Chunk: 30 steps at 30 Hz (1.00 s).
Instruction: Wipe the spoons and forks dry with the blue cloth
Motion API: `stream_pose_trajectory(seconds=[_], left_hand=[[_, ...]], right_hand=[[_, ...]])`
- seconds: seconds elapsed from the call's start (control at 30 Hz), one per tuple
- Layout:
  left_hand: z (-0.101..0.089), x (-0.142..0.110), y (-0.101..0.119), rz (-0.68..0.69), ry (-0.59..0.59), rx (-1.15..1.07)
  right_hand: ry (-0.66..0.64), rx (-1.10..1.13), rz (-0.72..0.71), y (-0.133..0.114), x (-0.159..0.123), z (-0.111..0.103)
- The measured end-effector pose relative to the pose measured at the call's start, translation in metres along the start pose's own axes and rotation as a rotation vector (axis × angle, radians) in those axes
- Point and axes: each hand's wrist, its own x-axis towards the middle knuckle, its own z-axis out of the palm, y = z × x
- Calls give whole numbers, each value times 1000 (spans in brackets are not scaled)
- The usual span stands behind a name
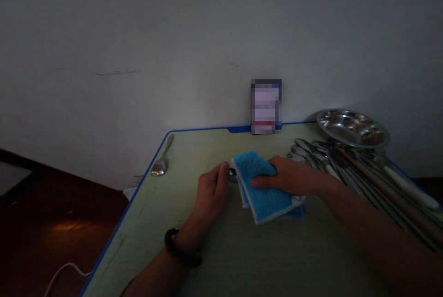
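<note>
Your left hand [212,192] was pinching a shiny metal utensil [233,175], partly hidden, over the pale green worktop [194,149]. Your right hand [292,176] was gripping a blue, white-edged cloth [258,195] against it. One silver metal spoon [161,166] lay left.

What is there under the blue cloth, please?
A short piece of shiny metal shows between the left hand and the blue cloth. Whatever part lies under the cloth is covered, so its shape cannot be told.
</note>
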Motion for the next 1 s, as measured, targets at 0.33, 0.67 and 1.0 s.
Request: stream_pose_trajectory(seconds=[0.33,0.67,1.0], left_hand=[[-2,3,-4,-98,55,-144],[-2,2,-6,-147,76,-228],[-4,0,-7,-151,1,-212]], right_hand=[[-44,-7,33,11,-14,-23],[-98,43,42,11,-23,-33],[-43,9,67,18,-15,-27]])
